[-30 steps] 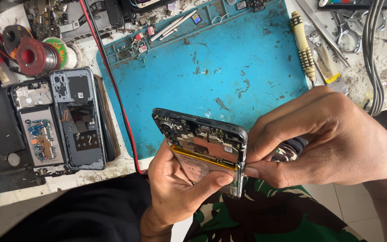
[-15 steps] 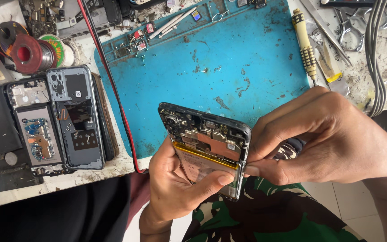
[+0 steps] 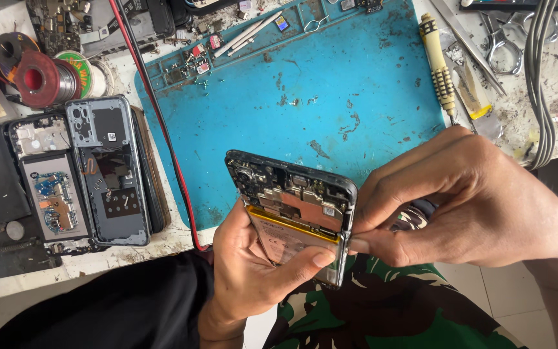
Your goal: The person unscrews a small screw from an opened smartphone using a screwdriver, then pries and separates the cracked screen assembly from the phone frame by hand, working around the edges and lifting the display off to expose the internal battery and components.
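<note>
I hold an opened smartphone (image 3: pixel 290 205) with its back cover off, above my lap at the near edge of the bench. Its circuit board, yellow strip and battery are exposed. My left hand (image 3: pixel 253 271) cups it from below, thumb pressed across the battery. My right hand (image 3: pixel 466 207) pinches the phone's right edge with thumb and forefinger. A small dark object shows inside that hand; I cannot tell what it is.
A stained blue repair mat (image 3: pixel 305 97) covers the bench. Left of it lie two disassembled phones (image 3: pixel 108 168) and solder spools (image 3: pixel 37 77). A red cable (image 3: pixel 156 116) runs down the mat's left edge. A yellow-handled screwdriver (image 3: pixel 437 61), tweezers (image 3: pixel 466 42) and grey cables (image 3: pixel 540 77) lie at right.
The phone and both hands have shifted slightly right and down in view. The grip on the phone is unchanged.
</note>
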`<action>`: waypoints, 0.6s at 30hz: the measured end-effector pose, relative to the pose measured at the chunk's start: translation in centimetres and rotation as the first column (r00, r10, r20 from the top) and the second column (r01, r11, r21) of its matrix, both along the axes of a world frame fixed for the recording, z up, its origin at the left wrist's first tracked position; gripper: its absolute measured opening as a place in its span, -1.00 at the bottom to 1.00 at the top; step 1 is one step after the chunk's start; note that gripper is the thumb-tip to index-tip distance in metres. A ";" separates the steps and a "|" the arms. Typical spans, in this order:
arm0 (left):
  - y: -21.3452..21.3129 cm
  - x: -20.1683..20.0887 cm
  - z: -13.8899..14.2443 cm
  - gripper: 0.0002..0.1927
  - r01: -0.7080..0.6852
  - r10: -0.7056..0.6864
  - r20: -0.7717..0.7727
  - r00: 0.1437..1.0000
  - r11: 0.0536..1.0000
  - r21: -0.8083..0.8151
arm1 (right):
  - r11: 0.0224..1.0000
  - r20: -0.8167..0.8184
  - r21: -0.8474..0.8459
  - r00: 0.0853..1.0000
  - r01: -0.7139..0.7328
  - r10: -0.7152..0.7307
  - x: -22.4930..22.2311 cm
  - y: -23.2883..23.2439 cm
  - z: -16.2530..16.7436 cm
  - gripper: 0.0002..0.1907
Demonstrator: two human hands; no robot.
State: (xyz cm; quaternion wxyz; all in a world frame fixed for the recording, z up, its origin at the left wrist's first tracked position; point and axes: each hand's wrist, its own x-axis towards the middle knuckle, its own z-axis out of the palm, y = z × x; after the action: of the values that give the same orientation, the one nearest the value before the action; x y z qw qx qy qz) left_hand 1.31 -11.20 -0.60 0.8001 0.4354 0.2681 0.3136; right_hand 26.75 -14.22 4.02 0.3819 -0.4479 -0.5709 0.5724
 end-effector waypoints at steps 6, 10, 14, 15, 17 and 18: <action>-0.3 -0.1 -0.2 -0.50 -0.068 0.068 -0.008 0.998 0.995 0.068 | 0.994 0.004 0.103 0.999 0.046 -0.046 -0.4 0.0 -0.2 -0.85; -0.5 -0.3 -0.5 -0.51 -0.131 0.132 -0.005 0.991 0.987 0.093 | 0.990 -0.053 0.133 0.998 0.037 -0.030 -0.5 -0.4 -0.1 -0.85; -0.8 -0.3 -0.4 -0.53 -0.155 0.156 -0.001 0.988 0.985 0.081 | 0.994 -0.029 0.098 0.998 0.055 -0.053 -0.7 -0.7 -0.1 -0.83; -0.9 -0.4 -0.3 -0.53 -0.163 0.164 -0.004 0.986 0.983 0.083 | 0.994 -0.024 0.100 0.998 0.052 -0.050 -0.7 -0.7 -0.1 -0.83; -0.9 -0.5 -0.2 -0.54 -0.143 0.147 -0.025 0.989 0.983 0.115 | 0.994 -0.012 0.103 0.999 0.042 -0.041 -0.8 -0.6 -0.2 -0.83; -0.9 -0.5 -0.2 -0.55 -0.134 0.140 -0.037 0.989 0.982 0.130 | 0.994 -0.008 0.101 0.999 0.036 -0.035 -0.8 -0.6 -0.2 -0.83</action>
State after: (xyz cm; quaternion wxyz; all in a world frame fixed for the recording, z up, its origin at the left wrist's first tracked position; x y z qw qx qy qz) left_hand 0.81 -12.11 -0.80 0.7409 0.4729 0.2953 0.3744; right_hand 25.92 -14.78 3.84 0.4160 -0.4361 -0.5900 0.5372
